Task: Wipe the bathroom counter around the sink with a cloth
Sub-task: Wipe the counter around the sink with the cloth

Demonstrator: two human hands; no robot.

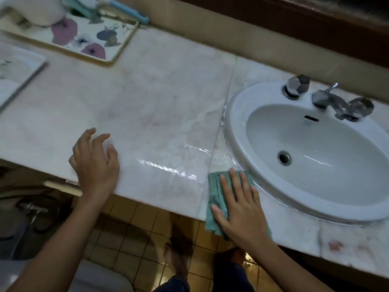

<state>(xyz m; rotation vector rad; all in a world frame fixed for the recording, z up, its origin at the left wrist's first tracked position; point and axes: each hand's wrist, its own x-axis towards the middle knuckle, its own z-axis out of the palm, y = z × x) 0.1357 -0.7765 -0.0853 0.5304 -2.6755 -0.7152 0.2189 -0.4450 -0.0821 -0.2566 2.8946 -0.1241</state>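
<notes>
A pale marble counter (160, 98) runs across the view, with a white oval sink (237, 114) set into it at the right. My right hand (242, 207) lies flat, fingers spread, pressing a folded green cloth (216, 194) onto the counter's front edge just left of the sink rim. Part of the cloth hangs over the edge. A wet, shiny streak (168, 167) stretches left of the cloth. My left hand (95, 163) hovers over the counter's front edge further left, fingers apart and holding nothing.
Chrome taps and a spout (328, 98) stand behind the basin. A flowered tray (92, 41) with a white container and a blue-handled brush sits at the back left. A framed flat object (19, 81) lies at the far left. Tiled floor and my feet show below.
</notes>
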